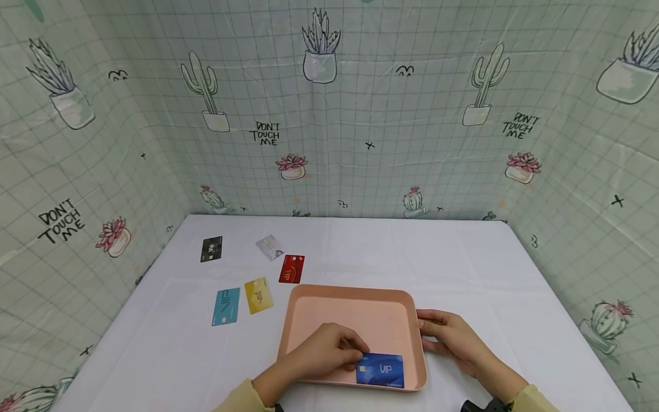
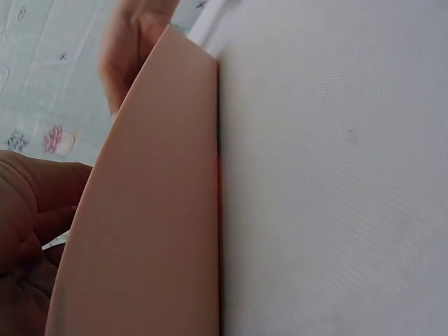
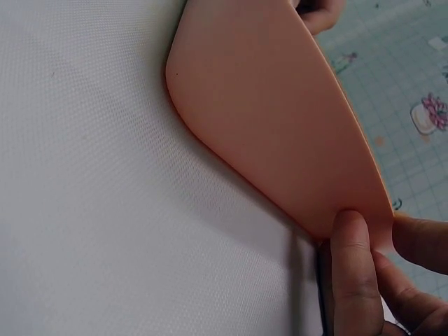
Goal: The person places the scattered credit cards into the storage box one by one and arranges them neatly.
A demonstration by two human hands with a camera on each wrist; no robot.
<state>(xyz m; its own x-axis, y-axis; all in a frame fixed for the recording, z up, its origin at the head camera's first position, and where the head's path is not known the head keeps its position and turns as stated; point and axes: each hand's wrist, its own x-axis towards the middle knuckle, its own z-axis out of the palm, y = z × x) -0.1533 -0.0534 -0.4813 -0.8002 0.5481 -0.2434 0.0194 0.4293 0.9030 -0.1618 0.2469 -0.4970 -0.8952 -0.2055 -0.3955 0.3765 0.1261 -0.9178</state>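
Observation:
A blue VIP card point(image 1: 381, 371) lies at the near right of a shallow pink tray point(image 1: 355, 315). My left hand point(image 1: 329, 348) reaches over the tray and pinches the card's left edge. In the left wrist view, the tray's outer wall point(image 2: 150, 196) hides the card and part of the left hand point(image 2: 31, 217). At the tray's right side, my right hand point(image 1: 453, 337) grips the rim. One digit of the right hand point(image 3: 364, 280) presses the wall from outside in the right wrist view, with other fingers by the rim.
On the white tablecloth left of and behind the tray lie a black card point(image 1: 211, 249), a silver card point(image 1: 270, 248), a red VIP card point(image 1: 292, 269), a yellow card point(image 1: 259, 296) and a light blue card point(image 1: 225, 306). Patterned cloth walls point(image 1: 350, 114) enclose the table.

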